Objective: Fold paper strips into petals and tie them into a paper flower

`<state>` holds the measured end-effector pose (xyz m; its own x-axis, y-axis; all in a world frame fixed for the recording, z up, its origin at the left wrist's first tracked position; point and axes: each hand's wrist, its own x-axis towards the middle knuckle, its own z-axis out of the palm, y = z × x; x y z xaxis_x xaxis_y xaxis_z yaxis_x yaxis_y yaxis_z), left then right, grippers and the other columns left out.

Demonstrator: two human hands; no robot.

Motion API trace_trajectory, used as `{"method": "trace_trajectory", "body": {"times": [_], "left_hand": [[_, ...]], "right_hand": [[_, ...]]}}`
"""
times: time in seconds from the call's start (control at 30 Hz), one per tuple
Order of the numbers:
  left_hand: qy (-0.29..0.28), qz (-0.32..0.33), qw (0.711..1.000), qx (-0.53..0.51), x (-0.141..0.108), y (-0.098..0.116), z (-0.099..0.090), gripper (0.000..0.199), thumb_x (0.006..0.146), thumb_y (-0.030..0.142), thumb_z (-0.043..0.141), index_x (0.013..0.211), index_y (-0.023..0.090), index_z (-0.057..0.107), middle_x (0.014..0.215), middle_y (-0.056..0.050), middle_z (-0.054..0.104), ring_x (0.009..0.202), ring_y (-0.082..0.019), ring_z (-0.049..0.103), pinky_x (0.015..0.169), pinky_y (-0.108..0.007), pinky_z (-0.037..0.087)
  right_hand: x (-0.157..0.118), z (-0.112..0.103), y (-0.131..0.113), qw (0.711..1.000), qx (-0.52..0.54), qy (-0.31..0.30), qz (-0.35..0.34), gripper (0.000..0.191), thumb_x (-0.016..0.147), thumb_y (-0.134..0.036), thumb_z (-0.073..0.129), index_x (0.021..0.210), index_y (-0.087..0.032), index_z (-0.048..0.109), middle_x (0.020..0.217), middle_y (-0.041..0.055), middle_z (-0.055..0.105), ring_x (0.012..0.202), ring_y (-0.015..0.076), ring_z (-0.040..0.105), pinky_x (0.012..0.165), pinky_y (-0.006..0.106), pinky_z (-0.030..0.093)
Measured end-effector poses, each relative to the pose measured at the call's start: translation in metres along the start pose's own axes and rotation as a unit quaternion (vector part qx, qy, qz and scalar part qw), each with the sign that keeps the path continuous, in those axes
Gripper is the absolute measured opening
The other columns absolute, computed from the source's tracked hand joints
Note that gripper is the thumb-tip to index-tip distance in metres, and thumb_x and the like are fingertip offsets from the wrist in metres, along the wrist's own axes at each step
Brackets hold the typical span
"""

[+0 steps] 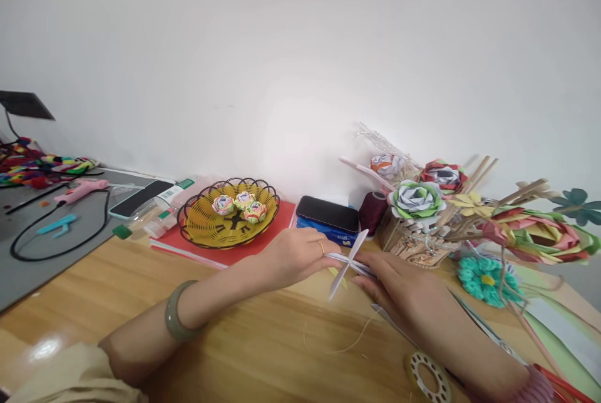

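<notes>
Between my two hands is a folded white paper piece [350, 260] with thin blades crossing at its middle, held up over the wooden table. My left hand [300, 256], with a ring and a green bangle on the wrist, pinches its left end. On the other side my right hand [399, 287] closes on the right end, fingers partly hidden behind the paper. A bit of yellow paper [340, 278] shows just under the crossing. A loose string [345, 348] lies on the table below.
Left stands a yellow basket [197, 224] holding several paper flowers, on red paper [277, 228]. A phone [327, 213] rests on a blue pack. Paper flowers [417, 201] fill a wooden holder at right. Nearby are a tape roll [413, 362], scissors [491, 331] and a pink glue gun [82, 191].
</notes>
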<state>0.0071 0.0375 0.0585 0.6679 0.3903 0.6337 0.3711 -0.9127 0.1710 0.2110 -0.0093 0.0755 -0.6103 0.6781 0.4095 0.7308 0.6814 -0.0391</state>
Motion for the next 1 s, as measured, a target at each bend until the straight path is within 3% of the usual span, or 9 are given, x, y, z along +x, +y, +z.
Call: {"method": "trace_trajectory", "body": {"times": [0.2,0.3,0.37,0.47,0.53,0.6,0.7,0.83,1.0], "left_hand": [[-0.003,0.004,1.0,-0.006,-0.002,0.006,0.006,0.026,0.087,0.022,0.037,0.08,0.012,0.06,0.069,-0.005,0.063,0.068,-0.011,0.059,0.063,-0.021,0.046],[0.007,-0.086,0.986,-0.145,0.001,0.009,0.004,0.017,0.083,0.024,0.045,0.088,0.012,0.057,0.08,-0.007,0.063,0.073,-0.012,0.059,0.066,-0.023,0.047],[0.024,-0.187,0.941,-0.282,0.004,0.009,0.002,0.034,0.076,0.028,0.056,0.106,0.014,0.048,0.1,-0.01,0.06,0.074,-0.012,0.059,0.064,-0.024,0.048],[0.091,-0.29,0.829,-0.469,0.007,0.007,0.001,0.053,0.075,0.035,0.055,0.121,0.02,0.033,0.127,-0.015,0.042,0.075,-0.011,0.06,0.063,-0.025,0.049],[0.084,-0.343,0.757,-0.549,0.008,0.006,0.002,0.044,0.079,0.038,0.05,0.117,0.018,0.039,0.125,-0.015,0.045,0.076,-0.012,0.06,0.064,-0.027,0.048],[0.02,-0.376,0.707,-0.599,0.008,0.007,0.003,0.04,0.076,0.036,0.055,0.108,0.013,0.049,0.107,-0.014,0.059,0.074,-0.013,0.061,0.067,-0.029,0.048],[-0.046,-0.361,0.682,-0.634,0.009,0.01,0.004,0.035,0.067,0.029,0.067,0.095,0.009,0.06,0.086,-0.01,0.066,0.072,-0.014,0.061,0.074,-0.03,0.046],[0.003,-0.392,0.66,-0.641,0.01,0.011,0.004,0.033,0.061,0.028,0.072,0.086,0.01,0.061,0.078,-0.008,0.067,0.064,-0.013,0.062,0.071,-0.03,0.046],[0.026,-0.402,0.654,-0.641,0.011,0.013,0.006,0.036,0.06,0.028,0.072,0.089,0.01,0.06,0.076,-0.008,0.068,0.067,-0.015,0.063,0.07,-0.03,0.045]], "right_hand": [[-0.001,0.001,-0.006,0.999,-0.017,0.019,-0.024,0.024,0.086,-0.011,0.03,0.079,-0.017,0.052,0.067,0.0042,0.057,0.059,0.0147,0.054,0.049,0.023,0.039],[-0.002,0.003,-0.005,0.996,-0.038,0.077,-0.034,0.022,0.088,-0.014,0.033,0.079,-0.017,0.053,0.064,0.0027,0.056,0.057,0.0136,0.052,0.049,0.022,0.037],[-0.002,0.006,-0.002,0.993,-0.062,0.098,-0.009,0.02,0.09,-0.021,0.036,0.087,-0.016,0.055,0.068,0.0035,0.059,0.061,0.0143,0.055,0.051,0.023,0.038],[-0.002,0.01,0.0,0.989,-0.101,0.099,0.048,0.025,0.091,-0.029,0.034,0.097,-0.016,0.055,0.08,0.0062,0.064,0.067,0.0167,0.061,0.052,0.024,0.041],[-0.002,0.01,-0.001,0.986,-0.119,0.097,0.066,0.029,0.091,-0.032,0.032,0.099,-0.016,0.055,0.084,0.0075,0.065,0.068,0.018,0.062,0.051,0.025,0.042],[-0.001,0.01,-0.004,0.985,-0.126,0.096,0.073,0.031,0.091,-0.033,0.031,0.1,-0.016,0.055,0.085,0.0083,0.066,0.068,0.0193,0.064,0.049,0.026,0.043],[0.0,0.009,-0.007,0.988,-0.087,0.084,0.094,0.031,0.09,-0.035,0.032,0.104,-0.017,0.053,0.087,0.0084,0.067,0.066,0.0201,0.065,0.048,0.028,0.046],[0.001,0.005,-0.006,0.97,0.033,0.144,0.196,0.033,0.089,-0.037,0.036,0.113,-0.018,0.045,0.078,0.0067,0.067,0.055,0.0177,0.063,0.045,0.027,0.047],[0.001,0.002,-0.01,0.931,0.134,0.213,0.264,0.029,0.083,-0.046,0.044,0.091,-0.019,0.047,0.081,0.0077,0.064,0.056,0.0166,0.061,0.045,0.026,0.048]]}}
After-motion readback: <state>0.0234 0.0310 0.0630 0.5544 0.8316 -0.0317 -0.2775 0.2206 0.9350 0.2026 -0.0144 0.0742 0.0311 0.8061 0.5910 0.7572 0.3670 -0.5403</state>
